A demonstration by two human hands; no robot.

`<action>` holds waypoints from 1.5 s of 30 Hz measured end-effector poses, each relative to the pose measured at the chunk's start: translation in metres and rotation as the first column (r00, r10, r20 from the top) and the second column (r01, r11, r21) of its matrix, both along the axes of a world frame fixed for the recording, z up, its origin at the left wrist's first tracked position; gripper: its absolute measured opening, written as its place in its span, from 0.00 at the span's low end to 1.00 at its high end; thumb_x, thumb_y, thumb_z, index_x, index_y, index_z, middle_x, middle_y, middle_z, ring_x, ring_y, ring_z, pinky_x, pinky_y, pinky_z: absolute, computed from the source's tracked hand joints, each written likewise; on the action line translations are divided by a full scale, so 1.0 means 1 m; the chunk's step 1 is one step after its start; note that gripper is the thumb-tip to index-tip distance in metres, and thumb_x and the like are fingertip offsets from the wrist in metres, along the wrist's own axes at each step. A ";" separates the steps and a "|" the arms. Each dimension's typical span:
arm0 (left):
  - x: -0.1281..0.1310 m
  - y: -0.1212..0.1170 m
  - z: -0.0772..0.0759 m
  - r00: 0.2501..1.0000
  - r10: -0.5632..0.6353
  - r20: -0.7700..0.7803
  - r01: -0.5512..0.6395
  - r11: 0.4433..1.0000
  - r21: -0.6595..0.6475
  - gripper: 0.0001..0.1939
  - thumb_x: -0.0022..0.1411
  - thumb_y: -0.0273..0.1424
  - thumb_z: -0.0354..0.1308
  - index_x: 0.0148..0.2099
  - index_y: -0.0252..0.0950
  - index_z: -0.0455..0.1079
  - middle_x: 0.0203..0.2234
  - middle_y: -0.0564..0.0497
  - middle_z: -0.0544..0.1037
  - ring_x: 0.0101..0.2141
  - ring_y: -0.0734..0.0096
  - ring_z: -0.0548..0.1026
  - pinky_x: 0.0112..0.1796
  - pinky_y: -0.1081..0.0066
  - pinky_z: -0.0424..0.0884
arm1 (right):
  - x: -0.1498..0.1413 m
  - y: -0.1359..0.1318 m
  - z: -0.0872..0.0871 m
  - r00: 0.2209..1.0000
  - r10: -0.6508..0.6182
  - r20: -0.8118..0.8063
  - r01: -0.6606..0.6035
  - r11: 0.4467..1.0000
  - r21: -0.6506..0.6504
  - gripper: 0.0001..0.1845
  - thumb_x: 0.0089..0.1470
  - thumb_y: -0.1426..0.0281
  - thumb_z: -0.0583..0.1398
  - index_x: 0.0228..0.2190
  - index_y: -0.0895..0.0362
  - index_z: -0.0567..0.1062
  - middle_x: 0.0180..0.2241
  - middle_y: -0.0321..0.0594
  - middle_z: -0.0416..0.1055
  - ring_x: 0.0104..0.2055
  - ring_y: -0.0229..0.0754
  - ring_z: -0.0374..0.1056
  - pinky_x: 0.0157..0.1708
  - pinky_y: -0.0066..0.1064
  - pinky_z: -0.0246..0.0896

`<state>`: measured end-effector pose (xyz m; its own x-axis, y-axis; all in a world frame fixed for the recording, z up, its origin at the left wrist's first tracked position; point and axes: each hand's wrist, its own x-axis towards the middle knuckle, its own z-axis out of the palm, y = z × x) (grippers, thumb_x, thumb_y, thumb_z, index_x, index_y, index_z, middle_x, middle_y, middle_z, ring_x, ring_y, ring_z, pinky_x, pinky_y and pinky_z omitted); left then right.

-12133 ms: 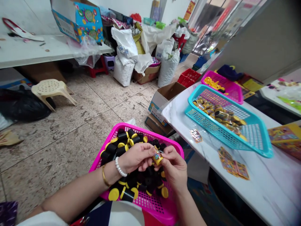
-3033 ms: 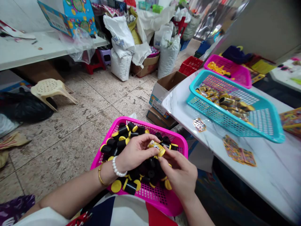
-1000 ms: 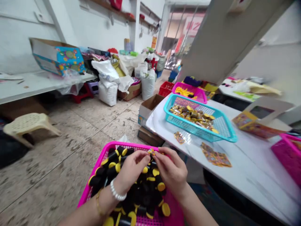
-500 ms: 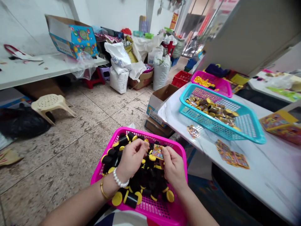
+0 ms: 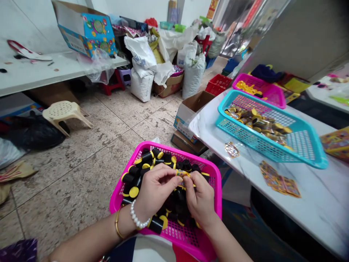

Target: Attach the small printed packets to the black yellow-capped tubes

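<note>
A pink mesh basket (image 5: pixel 211 203) rests on my lap, full of several black cylinders with yellow caps (image 5: pixel 141 163). Over it, my left hand (image 5: pixel 156 191) and my right hand (image 5: pixel 199 198) meet, fingers pinched together on a small colourful sticker (image 5: pixel 182 173) and a cylinder mostly hidden beneath them. A pearl bracelet and a gold bangle sit on my left wrist.
A white table (image 5: pixel 272 203) on the right carries a teal basket (image 5: pixel 305 153) of stickered cylinders, loose stickers (image 5: pixel 280 180) and a second pink basket (image 5: pixel 275 98). A cardboard box (image 5: pixel 191 109), white sacks (image 5: pixel 141 72), a beige stool (image 5: pixel 64 111) and a black bag stand on the floor.
The sticker, held up flat between both hands half a second ago, is now lower and pinched edge-on between the fingertips. The view has tilted slightly down.
</note>
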<state>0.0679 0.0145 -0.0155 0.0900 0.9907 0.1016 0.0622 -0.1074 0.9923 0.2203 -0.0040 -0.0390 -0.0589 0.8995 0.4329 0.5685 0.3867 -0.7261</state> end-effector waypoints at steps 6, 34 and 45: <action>-0.013 -0.009 -0.006 1.000 -0.003 0.001 0.003 0.955 -0.295 0.06 0.56 0.33 0.63 0.34 0.35 0.76 0.20 0.54 0.73 0.19 0.79 0.66 0.20 0.79 0.61 | -0.002 -0.005 -0.003 0.983 0.178 -0.051 -0.181 0.981 -0.062 0.08 0.63 0.73 0.54 0.31 0.56 0.68 0.28 0.37 0.65 0.30 0.40 0.62 0.30 0.30 0.56; -0.004 0.026 -0.010 0.802 0.117 0.586 0.338 0.720 -0.606 0.12 0.50 0.32 0.68 0.35 0.31 0.70 0.20 0.57 0.69 0.12 0.91 0.57 0.13 0.84 0.44 | 0.025 0.020 0.015 0.766 -0.050 -0.641 -0.314 0.841 -0.441 0.18 0.47 0.61 0.69 0.39 0.55 0.75 0.39 0.42 0.74 0.39 0.47 0.71 0.38 0.35 0.70; 0.004 0.026 -0.014 0.812 0.052 0.582 0.378 0.712 -0.591 0.12 0.52 0.35 0.66 0.33 0.32 0.70 0.18 0.58 0.68 0.12 0.89 0.56 0.13 0.81 0.41 | 0.018 0.013 0.008 0.843 -0.040 -0.537 -0.164 0.931 -0.327 0.12 0.53 0.67 0.65 0.36 0.54 0.68 0.47 0.48 0.71 0.47 0.49 0.70 0.44 0.42 0.70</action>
<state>0.0720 0.0400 -0.0293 0.4023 0.7816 -0.4766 -0.4320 0.6211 0.6539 0.2382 0.0089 -0.0314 0.0245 0.9969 0.0746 0.0435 0.0734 -0.9963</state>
